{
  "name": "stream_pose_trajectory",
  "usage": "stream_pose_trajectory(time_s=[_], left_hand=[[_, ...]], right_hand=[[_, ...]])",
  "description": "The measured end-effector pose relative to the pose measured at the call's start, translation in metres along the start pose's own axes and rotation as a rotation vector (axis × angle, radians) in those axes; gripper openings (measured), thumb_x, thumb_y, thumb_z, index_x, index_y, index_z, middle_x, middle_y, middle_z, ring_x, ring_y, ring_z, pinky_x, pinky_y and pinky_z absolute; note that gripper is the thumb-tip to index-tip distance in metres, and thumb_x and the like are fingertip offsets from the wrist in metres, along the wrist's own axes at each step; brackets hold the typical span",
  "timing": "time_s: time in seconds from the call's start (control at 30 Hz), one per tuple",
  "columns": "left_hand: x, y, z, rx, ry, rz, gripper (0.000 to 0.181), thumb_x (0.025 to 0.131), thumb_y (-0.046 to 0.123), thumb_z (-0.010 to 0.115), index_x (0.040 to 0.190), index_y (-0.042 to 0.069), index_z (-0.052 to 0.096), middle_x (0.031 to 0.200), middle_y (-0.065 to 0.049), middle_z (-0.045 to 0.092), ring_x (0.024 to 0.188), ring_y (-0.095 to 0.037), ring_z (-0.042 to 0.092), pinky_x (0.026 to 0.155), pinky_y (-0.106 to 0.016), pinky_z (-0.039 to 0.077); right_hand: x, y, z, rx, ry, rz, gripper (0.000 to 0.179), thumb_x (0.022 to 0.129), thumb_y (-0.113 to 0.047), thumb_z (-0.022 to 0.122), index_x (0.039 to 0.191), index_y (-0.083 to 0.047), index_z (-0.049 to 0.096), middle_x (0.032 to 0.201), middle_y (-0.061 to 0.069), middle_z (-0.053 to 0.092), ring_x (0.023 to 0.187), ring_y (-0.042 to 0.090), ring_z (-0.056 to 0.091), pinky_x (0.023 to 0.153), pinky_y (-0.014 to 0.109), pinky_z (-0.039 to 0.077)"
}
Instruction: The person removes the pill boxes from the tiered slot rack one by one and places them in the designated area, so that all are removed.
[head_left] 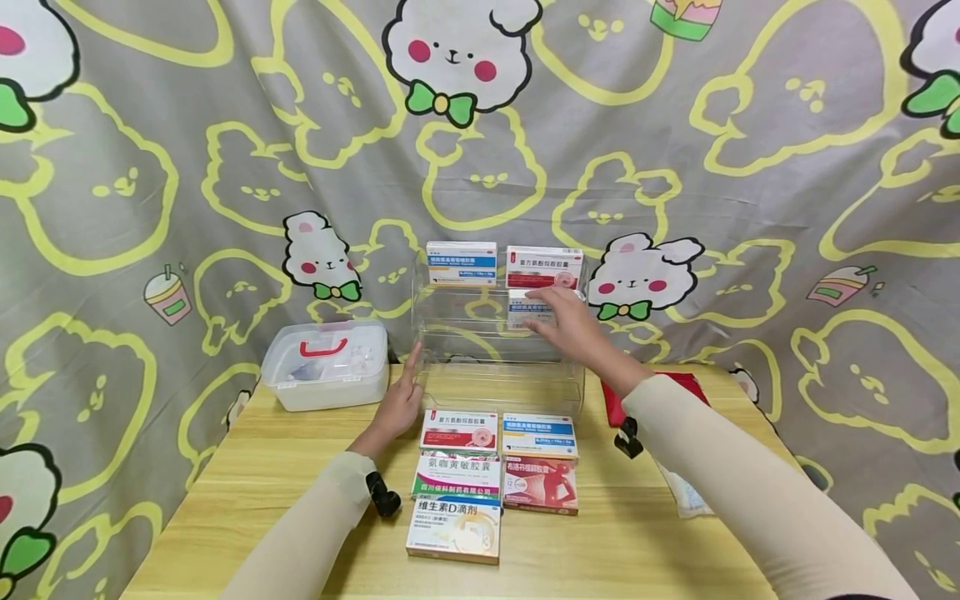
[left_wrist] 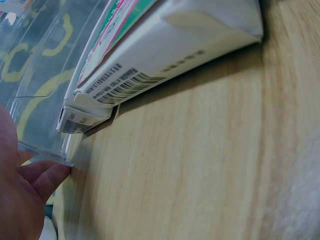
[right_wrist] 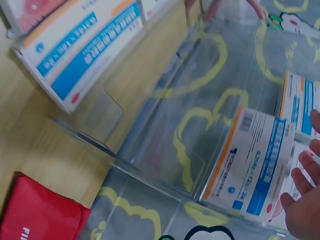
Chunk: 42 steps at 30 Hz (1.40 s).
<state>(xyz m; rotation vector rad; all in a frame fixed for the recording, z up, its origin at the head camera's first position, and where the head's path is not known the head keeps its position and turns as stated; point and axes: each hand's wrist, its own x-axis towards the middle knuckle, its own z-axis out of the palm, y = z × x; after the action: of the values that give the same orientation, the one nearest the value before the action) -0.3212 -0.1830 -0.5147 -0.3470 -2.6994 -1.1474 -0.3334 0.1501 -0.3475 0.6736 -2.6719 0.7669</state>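
Note:
A clear plastic tiered display rack stands at the table's back. My left hand holds its left side near the base; in the left wrist view, fingers meet a clear lower corner. My right hand is at a white-and-blue medicine box on the second tier, at the right end. In the right wrist view, that box leans in the rack, the spread fingers beside its top edge. Behind, the top tier bears another blue-and-white box and a red-and-white box.
In front of the rack lie a red-and-white box, a blue-and-white box, a green-banded box, a dark red box and a vitamin D box. A lidded plastic case stands left; a red pouch lies right.

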Motion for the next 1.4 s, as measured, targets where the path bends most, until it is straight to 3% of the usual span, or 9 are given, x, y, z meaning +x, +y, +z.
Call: stream_pose_trajectory(time_s=[0.13, 0.3, 0.5, 0.63, 0.77, 0.9, 1.13, 1.27, 1.4], left_hand=[[0.0, 0.0, 0.0, -0.003, 0.003, 0.003, 0.083, 0.104, 0.002, 0.042, 0.167, 0.036, -0.001, 0.164, -0.019, 0.033, 0.112, -0.047, 0.065, 0.064, -0.041, 0.043], [0.0, 0.001, 0.0, 0.003, 0.006, 0.004, 0.082, 0.104, 0.002, 0.042, 0.167, 0.033, 0.0, 0.163, -0.02, 0.035, 0.081, -0.037, 0.068, 0.059, -0.039, 0.041], [0.0, -0.001, 0.0, -0.009, -0.001, 0.007, 0.082, 0.103, 0.002, 0.042, 0.167, 0.031, 0.0, 0.164, -0.021, 0.034, 0.053, -0.025, 0.047, 0.054, -0.037, 0.038], [0.0, -0.001, 0.001, -0.01, 0.005, 0.015, 0.08, 0.104, 0.002, 0.043, 0.167, 0.029, 0.002, 0.164, -0.02, 0.034, 0.081, -0.042, 0.067, 0.062, -0.042, 0.044], [0.001, -0.001, 0.001, -0.013, 0.008, 0.015, 0.078, 0.104, 0.002, 0.043, 0.167, 0.027, 0.005, 0.165, -0.018, 0.033, 0.121, -0.047, 0.062, 0.072, -0.047, 0.047], [0.001, -0.001, 0.001, -0.016, 0.008, 0.013, 0.078, 0.104, 0.002, 0.043, 0.167, 0.027, 0.005, 0.164, -0.019, 0.034, 0.116, -0.047, 0.064, 0.067, -0.046, 0.046], [0.0, -0.001, 0.001, -0.014, 0.005, 0.008, 0.08, 0.104, 0.002, 0.043, 0.167, 0.029, 0.003, 0.165, -0.02, 0.033, 0.129, -0.046, 0.057, 0.076, -0.05, 0.048], [0.0, -0.001, 0.0, -0.009, 0.003, 0.001, 0.081, 0.104, 0.002, 0.043, 0.167, 0.03, 0.002, 0.164, -0.019, 0.034, 0.099, -0.042, 0.068, 0.07, -0.046, 0.046], [0.001, -0.001, 0.001, 0.002, 0.005, 0.005, 0.08, 0.104, 0.002, 0.043, 0.167, 0.029, 0.003, 0.164, -0.02, 0.035, 0.078, -0.033, 0.065, 0.066, -0.042, 0.044]], right_hand=[[0.011, 0.005, -0.004, -0.025, 0.01, 0.037, 0.052, 0.099, -0.029, 0.07, 0.146, -0.01, 0.056, 0.147, 0.014, 0.055, 0.138, 0.035, 0.047, 0.113, 0.056, 0.039], [0.021, 0.012, -0.005, -0.028, -0.001, 0.073, 0.05, 0.101, -0.028, 0.067, 0.146, -0.01, 0.056, 0.15, 0.013, 0.053, 0.142, 0.034, 0.044, 0.115, 0.054, 0.038], [0.027, 0.019, -0.001, -0.014, 0.006, 0.086, 0.047, 0.101, -0.025, 0.067, 0.144, -0.008, 0.058, 0.149, 0.014, 0.055, 0.141, 0.034, 0.046, 0.115, 0.052, 0.038], [0.03, 0.022, 0.001, -0.018, 0.02, 0.116, 0.042, 0.101, -0.023, 0.067, 0.14, -0.007, 0.062, 0.142, 0.013, 0.059, 0.134, 0.032, 0.052, 0.111, 0.05, 0.042], [0.032, 0.024, 0.003, -0.029, 0.037, 0.145, 0.035, 0.101, -0.022, 0.067, 0.133, -0.007, 0.067, 0.134, 0.012, 0.064, 0.126, 0.031, 0.056, 0.107, 0.049, 0.045], [0.032, 0.025, 0.003, -0.014, 0.051, 0.158, 0.031, 0.1, -0.02, 0.068, 0.128, -0.007, 0.07, 0.127, 0.012, 0.066, 0.12, 0.031, 0.058, 0.104, 0.049, 0.046], [0.033, 0.024, 0.005, 0.06, 0.053, 0.171, 0.029, 0.1, -0.019, 0.069, 0.125, -0.007, 0.073, 0.126, 0.013, 0.066, 0.121, 0.033, 0.058, 0.103, 0.052, 0.046], [0.034, 0.023, 0.005, 0.095, 0.051, 0.192, 0.029, 0.099, -0.02, 0.069, 0.125, -0.008, 0.073, 0.126, 0.013, 0.066, 0.122, 0.033, 0.058, 0.102, 0.052, 0.047], [0.035, 0.02, 0.006, 0.118, 0.049, 0.216, 0.03, 0.098, -0.022, 0.071, 0.126, -0.01, 0.074, 0.126, 0.012, 0.066, 0.122, 0.033, 0.058, 0.101, 0.052, 0.048]])
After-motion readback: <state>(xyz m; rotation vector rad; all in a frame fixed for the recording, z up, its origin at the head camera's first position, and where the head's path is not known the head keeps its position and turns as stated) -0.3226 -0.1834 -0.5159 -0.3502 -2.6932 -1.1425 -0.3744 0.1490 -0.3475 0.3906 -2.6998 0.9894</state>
